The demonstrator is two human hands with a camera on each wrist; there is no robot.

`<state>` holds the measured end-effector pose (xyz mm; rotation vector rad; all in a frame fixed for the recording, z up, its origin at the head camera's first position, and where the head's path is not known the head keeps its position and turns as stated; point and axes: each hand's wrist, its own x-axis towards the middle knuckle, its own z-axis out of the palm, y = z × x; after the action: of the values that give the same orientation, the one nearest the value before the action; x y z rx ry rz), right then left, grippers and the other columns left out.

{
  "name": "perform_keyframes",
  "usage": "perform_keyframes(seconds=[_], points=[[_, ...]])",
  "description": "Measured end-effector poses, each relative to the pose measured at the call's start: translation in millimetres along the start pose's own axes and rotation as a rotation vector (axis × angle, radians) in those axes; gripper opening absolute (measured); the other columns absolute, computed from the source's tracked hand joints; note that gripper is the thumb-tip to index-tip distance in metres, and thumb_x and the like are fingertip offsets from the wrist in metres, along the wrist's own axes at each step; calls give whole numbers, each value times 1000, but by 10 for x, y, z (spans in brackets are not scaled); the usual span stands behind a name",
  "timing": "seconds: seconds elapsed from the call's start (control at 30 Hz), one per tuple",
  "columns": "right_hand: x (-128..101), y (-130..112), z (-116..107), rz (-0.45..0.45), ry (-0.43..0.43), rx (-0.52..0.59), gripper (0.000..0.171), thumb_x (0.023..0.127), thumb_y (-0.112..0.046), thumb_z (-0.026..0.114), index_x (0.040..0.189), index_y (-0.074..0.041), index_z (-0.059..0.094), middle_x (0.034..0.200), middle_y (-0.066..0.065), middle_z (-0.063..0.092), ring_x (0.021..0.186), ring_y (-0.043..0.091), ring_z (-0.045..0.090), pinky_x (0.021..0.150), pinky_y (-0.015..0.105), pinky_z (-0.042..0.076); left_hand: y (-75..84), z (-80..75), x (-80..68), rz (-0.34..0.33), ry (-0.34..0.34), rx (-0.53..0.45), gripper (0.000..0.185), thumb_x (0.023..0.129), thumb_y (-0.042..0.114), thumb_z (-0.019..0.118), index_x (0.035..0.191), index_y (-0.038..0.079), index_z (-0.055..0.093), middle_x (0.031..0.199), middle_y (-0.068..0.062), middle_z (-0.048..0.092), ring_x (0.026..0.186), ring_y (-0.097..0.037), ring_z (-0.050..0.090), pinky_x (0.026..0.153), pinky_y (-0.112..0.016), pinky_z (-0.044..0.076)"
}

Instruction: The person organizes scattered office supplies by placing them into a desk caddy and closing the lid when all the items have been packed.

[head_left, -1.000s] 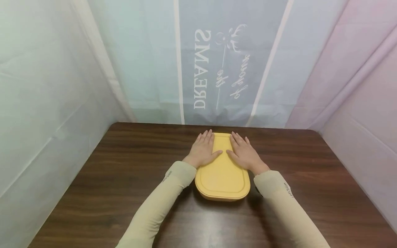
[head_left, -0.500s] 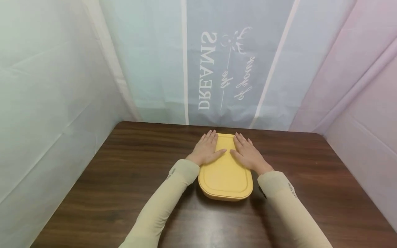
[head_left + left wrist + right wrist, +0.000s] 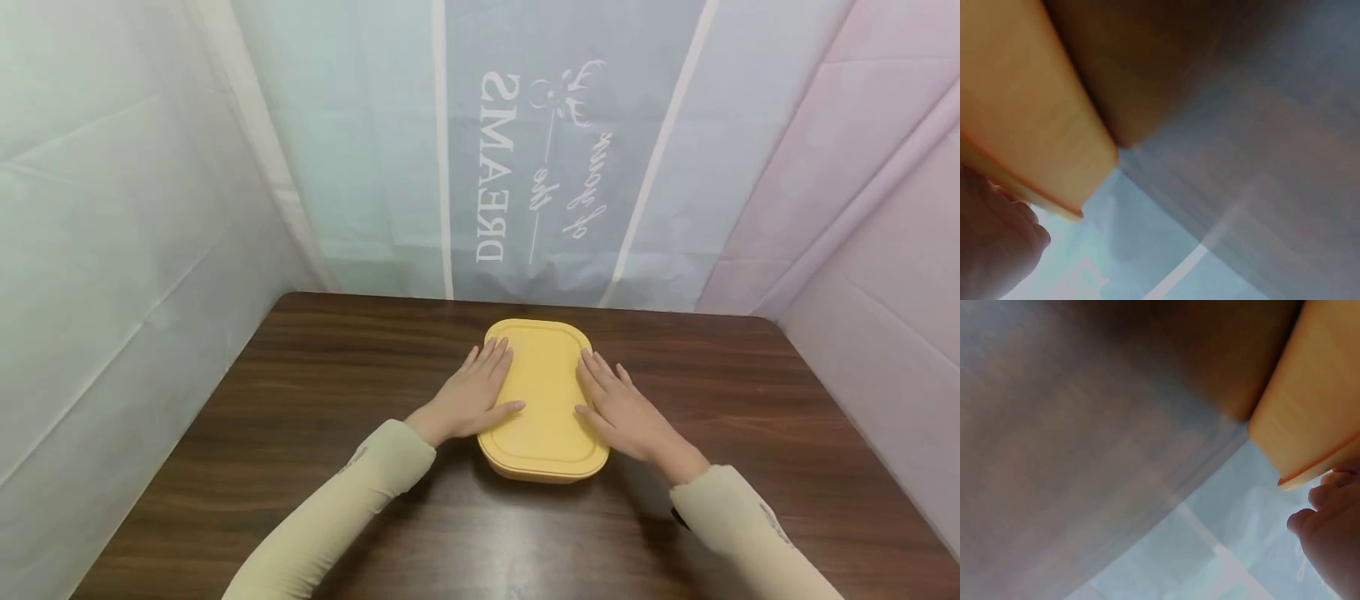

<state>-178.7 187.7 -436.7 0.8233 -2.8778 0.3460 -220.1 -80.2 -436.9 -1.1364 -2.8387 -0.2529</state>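
A yellow lidded box (image 3: 546, 392), rectangular with rounded corners, sits on the dark wooden table. Its lid is on, with a raised line running round the top. My left hand (image 3: 471, 396) lies along the lid's left edge, fingers straight and thumb stretched inward over the top. On the opposite edge my right hand (image 3: 626, 408) rests in the same way, fingertips and thumb on the lid. Both wrist views show the box's side wall (image 3: 1029, 94) and lid rim from low down, with curled-looking fingertips (image 3: 1319, 500) at the rim. The box's contents are hidden.
The brown wood-grain table (image 3: 337, 375) spreads out around the box. Behind it hangs a pale blue curtain (image 3: 375, 167) with mirrored lettering. Whitish fabric (image 3: 112, 250) closes the left side, and pinkish fabric (image 3: 877, 208) the right.
Both hands have slid back toward me along the lid and moved apart, from its far end to its side edges. The box stays in place with its lid on.
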Motion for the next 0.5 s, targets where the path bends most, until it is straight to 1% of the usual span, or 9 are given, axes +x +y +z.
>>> perform_keyframes(seconds=[0.1,0.17,0.27,0.5], points=[[-79,-11,59,-5,26,22,65,101,-33,41,146,8,20,154,22,12,141,37,11,109,58,12,10,42,-69,-3,20,-36,81,97,55,32,150,-2,8,156,-17,1,144,-28,-2,114,-39,1],[-103,-19,86,-5,41,48,65,101,-32,41,146,9,19,155,22,11,142,36,11,109,58,12,18,61,-84,-10,34,-62,82,97,55,32,149,-3,8,156,-17,1,144,-27,-2,114,-38,2],[-108,-31,103,-14,59,56,64,100,-29,42,146,9,19,154,22,11,142,36,12,108,60,12,26,76,-94,-15,55,-82,82,97,54,33,149,-3,9,156,-17,4,144,-27,-1,115,-38,4],[-105,-35,140,-39,97,43,61,100,-24,43,145,10,22,153,24,15,140,37,16,106,63,15,19,106,-111,-19,65,-87,81,98,54,32,149,-4,10,156,-18,5,144,-27,0,115,-40,5]])
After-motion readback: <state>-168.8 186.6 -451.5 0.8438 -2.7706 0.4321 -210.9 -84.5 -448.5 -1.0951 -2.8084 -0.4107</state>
